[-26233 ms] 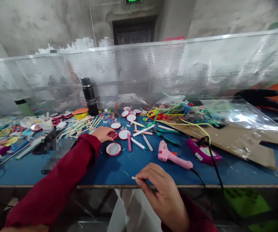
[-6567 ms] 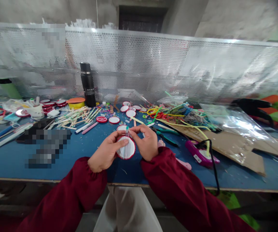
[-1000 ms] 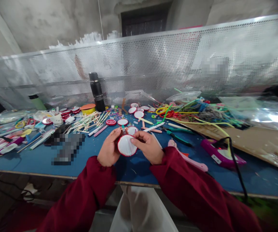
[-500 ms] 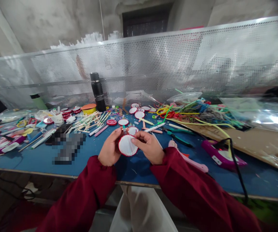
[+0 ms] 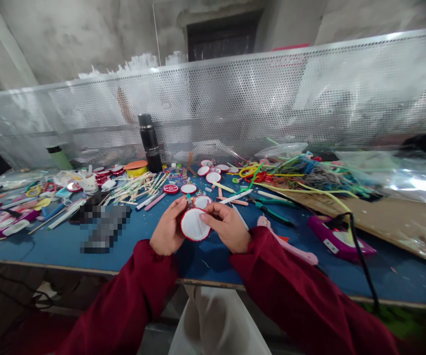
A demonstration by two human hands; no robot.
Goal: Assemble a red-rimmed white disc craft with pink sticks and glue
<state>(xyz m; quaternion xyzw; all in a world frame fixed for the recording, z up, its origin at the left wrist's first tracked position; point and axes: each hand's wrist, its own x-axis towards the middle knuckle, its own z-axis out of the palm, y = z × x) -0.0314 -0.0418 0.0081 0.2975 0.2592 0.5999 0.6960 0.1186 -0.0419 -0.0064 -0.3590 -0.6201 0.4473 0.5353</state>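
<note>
Between my hands, just above the near part of the blue table, is a white round disc with a red rim (image 5: 195, 226). My left hand (image 5: 168, 228) is closed at its left edge, and a small grey-green piece (image 5: 189, 198) shows by those fingertips; whether they grip it I cannot tell. With its thumb across the white face, my right hand (image 5: 230, 226) pinches the upper right of the disc. Its other fingers are partly hidden behind. Just beyond lies another white disc (image 5: 202, 201), partly covered by my hands.
Behind stand a black bottle (image 5: 150, 143) and a perforated metal panel (image 5: 220, 98). Sticks (image 5: 139, 187) lie left; green-handled pliers (image 5: 274, 213), a pink tool (image 5: 290, 244) and a purple corded device (image 5: 340, 236) lie right. Coloured cords (image 5: 320, 172) heap on cardboard (image 5: 379, 222).
Very little differs. The disc and both hands keep nearly the same pose, and the whole view has shifted slightly.
</note>
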